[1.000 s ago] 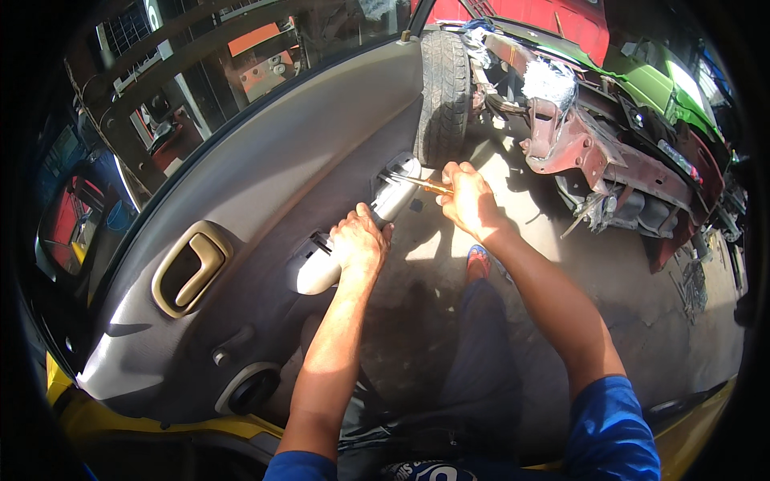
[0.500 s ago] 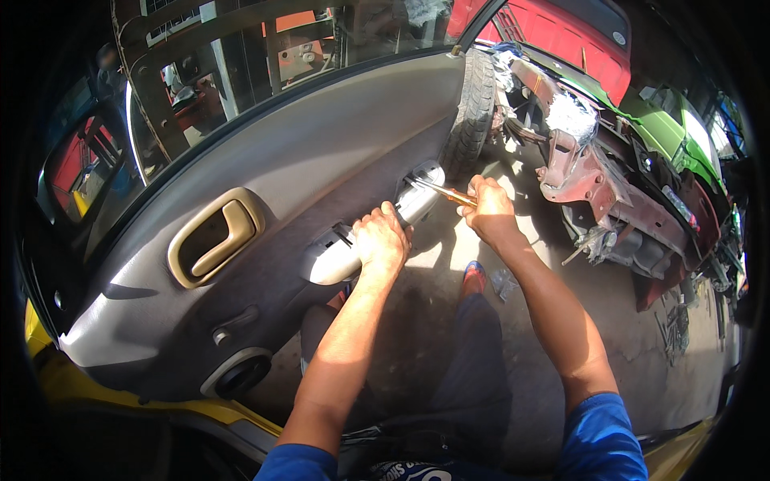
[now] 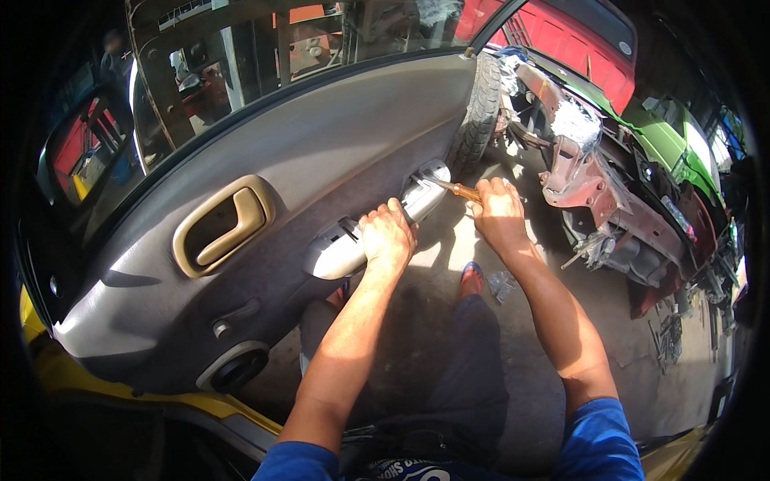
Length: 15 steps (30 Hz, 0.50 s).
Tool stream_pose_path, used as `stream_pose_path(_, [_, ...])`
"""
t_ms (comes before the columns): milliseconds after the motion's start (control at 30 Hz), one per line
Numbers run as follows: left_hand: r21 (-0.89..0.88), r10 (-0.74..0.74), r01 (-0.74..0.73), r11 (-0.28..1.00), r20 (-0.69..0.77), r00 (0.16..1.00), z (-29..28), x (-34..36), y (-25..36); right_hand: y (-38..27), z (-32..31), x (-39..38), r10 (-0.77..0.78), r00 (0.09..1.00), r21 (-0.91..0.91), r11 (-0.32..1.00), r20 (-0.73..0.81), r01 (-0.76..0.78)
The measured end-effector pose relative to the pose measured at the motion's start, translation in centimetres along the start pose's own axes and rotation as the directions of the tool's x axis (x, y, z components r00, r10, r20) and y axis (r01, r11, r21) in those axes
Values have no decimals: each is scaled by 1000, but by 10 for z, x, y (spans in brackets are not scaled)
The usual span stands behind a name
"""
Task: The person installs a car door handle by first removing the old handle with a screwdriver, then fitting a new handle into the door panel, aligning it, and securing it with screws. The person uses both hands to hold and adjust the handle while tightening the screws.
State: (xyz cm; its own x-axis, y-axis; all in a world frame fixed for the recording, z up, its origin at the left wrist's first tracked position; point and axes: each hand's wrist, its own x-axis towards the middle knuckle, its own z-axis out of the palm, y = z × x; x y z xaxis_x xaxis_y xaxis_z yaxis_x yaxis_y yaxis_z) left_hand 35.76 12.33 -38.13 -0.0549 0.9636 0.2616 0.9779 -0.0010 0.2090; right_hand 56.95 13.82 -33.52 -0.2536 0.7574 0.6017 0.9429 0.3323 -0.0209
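Note:
A grey car door panel (image 3: 321, 132) stands open in front of me. My left hand (image 3: 388, 238) is wrapped over the middle of its light grey armrest pull (image 3: 335, 258). In my right hand (image 3: 501, 212) is a screwdriver (image 3: 465, 191) with an amber handle, held by the handle's rear end. The shaft points left into the recess at the armrest's far end; its exact tip contact is too small to make out. To the left of the armrest sits a tan inner door handle (image 3: 241, 228). Lower down are a window crank (image 3: 223, 329) and a round speaker (image 3: 239, 371).
Beyond the door's far edge stands a tyre (image 3: 479, 112). Bare pinkish metal framework (image 3: 585, 184) of a stripped car juts out on the right, near a green body panel (image 3: 680, 144) and a red vehicle (image 3: 601, 52). A crumpled clear bag (image 3: 503, 286) lies on the floor.
My right hand's grip has shifted back on the screwdriver, so more of the amber handle shows. My left hand stays on the armrest pull. The whole view has moved slightly.

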Motion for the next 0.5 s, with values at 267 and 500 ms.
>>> stream_pose_path(267, [-4,-19,19,1000,12,1000,-1,0,1,19,-3,15,262,464,443,138,846,-886])
stream_pose_path(500, [0,-14,14,1000,27,1000,-2,0,0,0,-6,-25,-72,995,274,958,-71,89])
